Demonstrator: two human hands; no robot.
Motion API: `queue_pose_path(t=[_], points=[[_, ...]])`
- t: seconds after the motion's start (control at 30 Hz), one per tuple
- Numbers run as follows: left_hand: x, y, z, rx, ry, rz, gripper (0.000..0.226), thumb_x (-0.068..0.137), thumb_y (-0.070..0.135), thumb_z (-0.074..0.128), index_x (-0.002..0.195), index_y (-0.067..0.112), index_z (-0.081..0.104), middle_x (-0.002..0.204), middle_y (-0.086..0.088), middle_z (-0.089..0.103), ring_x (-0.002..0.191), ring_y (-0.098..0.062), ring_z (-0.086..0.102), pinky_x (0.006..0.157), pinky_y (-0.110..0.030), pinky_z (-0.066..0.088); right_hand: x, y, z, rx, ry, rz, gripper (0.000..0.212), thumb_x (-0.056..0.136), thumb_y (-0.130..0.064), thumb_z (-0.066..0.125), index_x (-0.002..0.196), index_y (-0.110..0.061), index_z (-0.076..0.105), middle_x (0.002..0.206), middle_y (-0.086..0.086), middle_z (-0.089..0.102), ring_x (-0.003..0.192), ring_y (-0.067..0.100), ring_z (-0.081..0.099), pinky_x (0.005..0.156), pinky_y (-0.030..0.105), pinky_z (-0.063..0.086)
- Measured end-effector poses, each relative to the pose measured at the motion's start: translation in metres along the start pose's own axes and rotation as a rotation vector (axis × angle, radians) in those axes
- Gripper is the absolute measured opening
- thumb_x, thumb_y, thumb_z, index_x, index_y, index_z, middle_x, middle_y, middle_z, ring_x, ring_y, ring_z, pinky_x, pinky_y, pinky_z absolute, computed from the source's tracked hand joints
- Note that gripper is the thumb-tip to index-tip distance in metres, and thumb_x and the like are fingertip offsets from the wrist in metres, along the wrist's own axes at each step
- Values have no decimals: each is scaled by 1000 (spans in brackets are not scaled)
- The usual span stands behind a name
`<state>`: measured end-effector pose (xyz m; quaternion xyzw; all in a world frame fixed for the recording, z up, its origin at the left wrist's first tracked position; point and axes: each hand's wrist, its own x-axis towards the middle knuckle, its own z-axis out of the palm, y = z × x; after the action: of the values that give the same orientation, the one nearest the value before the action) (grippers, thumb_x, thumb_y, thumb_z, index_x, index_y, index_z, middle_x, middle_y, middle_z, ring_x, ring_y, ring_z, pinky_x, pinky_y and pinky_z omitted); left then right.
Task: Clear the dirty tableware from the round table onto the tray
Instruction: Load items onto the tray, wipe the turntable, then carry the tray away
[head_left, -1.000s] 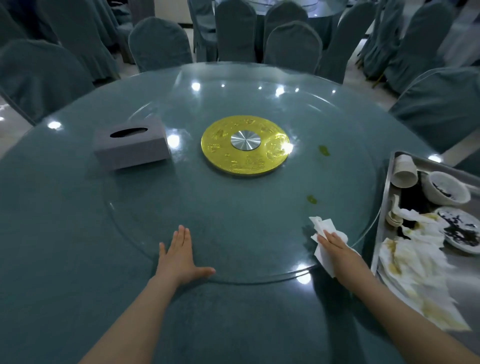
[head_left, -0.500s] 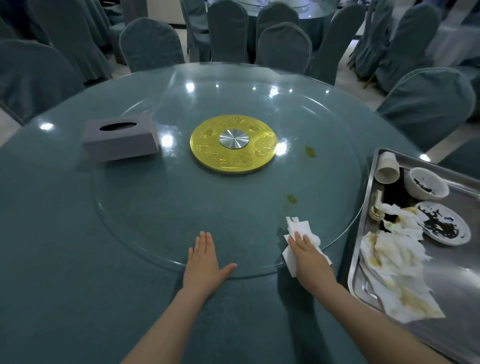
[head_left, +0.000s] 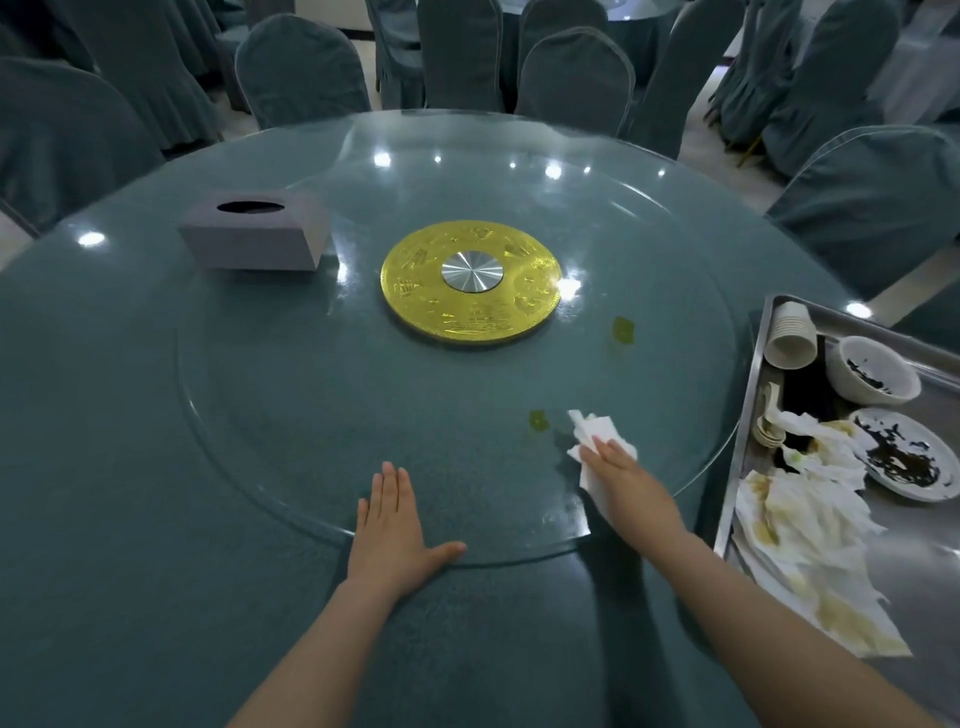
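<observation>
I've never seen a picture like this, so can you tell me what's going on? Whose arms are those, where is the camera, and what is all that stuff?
The camera sits on a person's head and looks down, so the arms are that person's own. The left hand lies flat on the edge of a big glass turntable on a round table. The right hand presses a white napkin onto the glass beside a yellowish spill. A grey tissue box stands farther back. At the right, a metal tray holds stacked cups, a bowl, a dirty plate and stained napkins.
</observation>
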<state>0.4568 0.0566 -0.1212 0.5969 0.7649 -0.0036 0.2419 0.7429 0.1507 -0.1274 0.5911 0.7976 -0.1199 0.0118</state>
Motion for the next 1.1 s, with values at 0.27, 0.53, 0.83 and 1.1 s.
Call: queue_pose_path(t=[0.27,0.53,0.83,1.1], points=[[12,-28,-9,6,-26,2,127,72,69,62,147,8,-21,155,-8,-29,144,-22,-22,117,-40,-7,66,-53,-5,257,100,90,53,89,0,46,140,-11,39,152,14,29,137,31,26,106,33,28],[24,-60,-22,16,-49,34,131,68,69,65,148,10,-20,155,-5,-29,144,-20,-21,117,-40,-5,50,-183,32,243,74,-442,47,89,-2,44,136,-11,45,142,7,39,128,29,34,101,39,40],[48,-111,-62,100,-157,45,131,68,64,71,149,13,-17,156,-2,-27,145,-20,-18,118,-42,-1,8,-126,23,178,-188,-566,59,93,1,39,145,-27,37,157,-14,18,146,8,10,114,25,23],[60,-117,-87,78,-102,-76,105,79,34,72,152,9,1,160,-11,-11,147,-28,-9,118,-44,8,-5,1,-7,122,3,-132,62,87,2,51,139,-30,44,154,-10,22,144,11,22,100,13,27]])
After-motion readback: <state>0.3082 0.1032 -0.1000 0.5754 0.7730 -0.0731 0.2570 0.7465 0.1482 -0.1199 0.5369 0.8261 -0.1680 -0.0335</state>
